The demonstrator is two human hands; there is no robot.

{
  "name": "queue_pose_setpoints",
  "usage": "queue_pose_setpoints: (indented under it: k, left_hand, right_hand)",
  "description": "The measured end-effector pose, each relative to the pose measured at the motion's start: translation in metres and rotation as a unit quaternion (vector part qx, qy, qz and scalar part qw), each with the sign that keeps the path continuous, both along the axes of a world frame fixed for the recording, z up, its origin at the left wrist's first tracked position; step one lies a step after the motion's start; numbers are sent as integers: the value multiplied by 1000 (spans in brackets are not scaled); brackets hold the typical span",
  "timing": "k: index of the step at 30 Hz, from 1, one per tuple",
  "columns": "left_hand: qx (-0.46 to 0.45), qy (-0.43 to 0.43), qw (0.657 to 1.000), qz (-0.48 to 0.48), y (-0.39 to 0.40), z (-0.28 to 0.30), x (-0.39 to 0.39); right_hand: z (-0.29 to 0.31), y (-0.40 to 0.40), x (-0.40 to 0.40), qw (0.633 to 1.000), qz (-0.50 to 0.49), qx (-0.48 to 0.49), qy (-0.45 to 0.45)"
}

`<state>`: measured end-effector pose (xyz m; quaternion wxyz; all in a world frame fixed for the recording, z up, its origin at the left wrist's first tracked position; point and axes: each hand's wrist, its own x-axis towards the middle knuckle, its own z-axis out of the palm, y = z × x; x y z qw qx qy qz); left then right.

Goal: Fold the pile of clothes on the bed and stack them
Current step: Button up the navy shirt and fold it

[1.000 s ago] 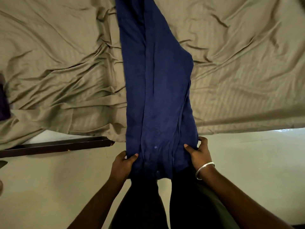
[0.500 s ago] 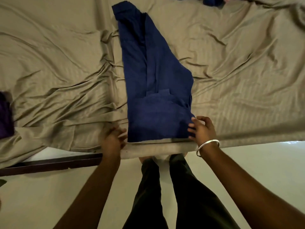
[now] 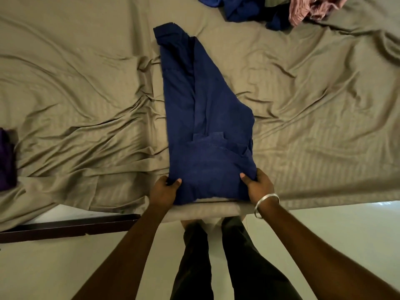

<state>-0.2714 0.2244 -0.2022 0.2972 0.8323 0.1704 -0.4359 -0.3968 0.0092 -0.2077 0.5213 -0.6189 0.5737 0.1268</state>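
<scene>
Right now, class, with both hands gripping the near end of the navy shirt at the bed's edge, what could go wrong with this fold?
1. The navy shirt lies skewed, so folding it up may come out lopsided.
2. The left hand and right hand grip it at the bed sheet edge; it could slip off.
3. The wrinkled sheet may crease the fold.

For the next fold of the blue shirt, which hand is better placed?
Neither clearly: the left hand and right hand each pinch a near corner of the blue shirt, so both should probably lift together.
</scene>
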Motion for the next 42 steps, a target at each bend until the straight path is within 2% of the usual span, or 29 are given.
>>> queue_pose_setpoints:
  k: [3,5,8,11,14,16,17,19,21,22,23,24,25,26,28,30,32,36,38,40,42]
  left_hand:
    - [-3,11,1000,10,9,23,-6]
    - [-13,57,998,29,18,31,-10]
    - [-77,129,974,167,12,43,-2]
    - [-91,140,934,315,-9,53,24]
    - [-191,107,864,454,-34,62,64]
    - [-242,83,826,502,-47,61,91]
    - [-262,73,819,506,-53,54,102]
    - [-282,56,842,456,-64,44,116]
    - [-199,-28,920,335,-63,17,116]
    - [-112,-80,964,226,-61,5,108]
    - [-32,-108,987,112,-57,-6,99]
    - [16,-112,993,39,-56,-13,90]
    - [26,-96,995,12,-54,-20,81]
    - [15,-95,995,5,-51,-24,77]
    - [-8,-147,989,29,-50,-26,74]
    - [-18,-184,981,60,-56,-19,74]
    - [-48,-185,976,101,-61,-16,75]
    - [-93,-165,970,150,-60,2,62]
    - [-135,-163,965,156,-51,23,46]
    - [-128,-153,973,113,-40,40,31]
    - [-109,-107,980,130,-29,60,24]
  right_hand:
    - [14,-1,-18,998,-47,29,32]
    - [28,-3,-24,983,-115,127,65]
    - [49,-16,-15,954,-182,234,45]
    - [67,-33,12,925,-247,286,-42]
    - [75,-52,56,894,-323,291,-110]
    - [70,-63,79,882,-348,280,-149]
    - [69,-67,90,892,-326,274,-151]
    - [53,-75,106,948,-210,214,-109]
    - [30,-77,112,996,-70,38,-29]
    - [18,-75,111,999,-18,-47,15]
    - [9,-69,109,994,1,-93,49]
    - [-1,-62,106,993,-4,-99,70]
    - [-6,-54,102,995,-23,-78,65]
    - [-11,-46,100,997,-50,-49,41]
    - [-16,-36,96,996,-81,-36,-24]
    - [-13,-33,91,991,-82,-81,-69]
    - [-13,-32,86,984,-81,-123,-97]
    - [1,-30,74,984,-50,-165,-49]
    - [24,-31,66,982,-47,-177,-55]
    - [40,-32,53,986,-55,-137,-75]
    - [49,-39,43,992,-61,-35,-101]
